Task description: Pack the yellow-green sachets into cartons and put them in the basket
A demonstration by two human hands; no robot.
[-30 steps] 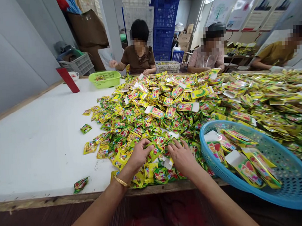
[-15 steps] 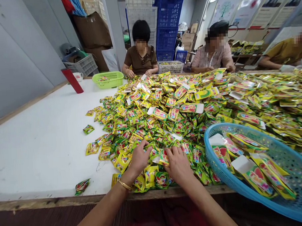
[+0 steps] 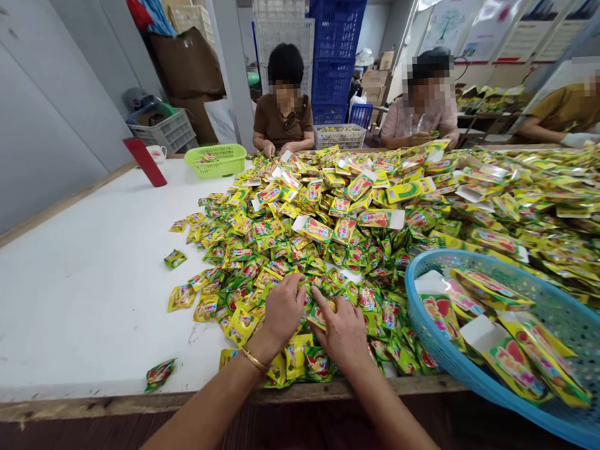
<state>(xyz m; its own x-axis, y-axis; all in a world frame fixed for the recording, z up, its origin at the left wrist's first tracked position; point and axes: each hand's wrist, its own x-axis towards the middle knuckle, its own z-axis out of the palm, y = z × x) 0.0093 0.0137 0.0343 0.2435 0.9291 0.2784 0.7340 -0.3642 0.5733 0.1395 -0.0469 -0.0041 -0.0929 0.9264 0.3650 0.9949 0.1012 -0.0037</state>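
My right hand (image 3: pixel 345 329) grips a small yellow-and-green printed box (image 3: pixel 318 316) low over the heap, its index finger stretched along the far side. Close against the box's left end is my left hand (image 3: pixel 285 308), a gold bracelet (image 3: pixel 256 359) on its wrist. Its fingers are bent together, and whatever lies between them is hidden. Around both hands spreads a heap of small green and yellow sachets (image 3: pixel 241 254). Printed boxes with white flaps, such as one flat box (image 3: pixel 313 229), lie on top of the heap farther back.
A blue plastic basket (image 3: pixel 486 379) with several printed boxes overhangs the table edge at right. One loose sachet (image 3: pixel 160 375) lies front left on the white table (image 3: pixel 84 294). Farther back are a green basket (image 3: pixel 216 167), a red upright object (image 3: pixel 145 163) and co-workers across the table.
My left hand has moved right to the box's end, its fingers meeting near my right hand. My right hand has drawn slightly left with the box, whose white flap is now covered.
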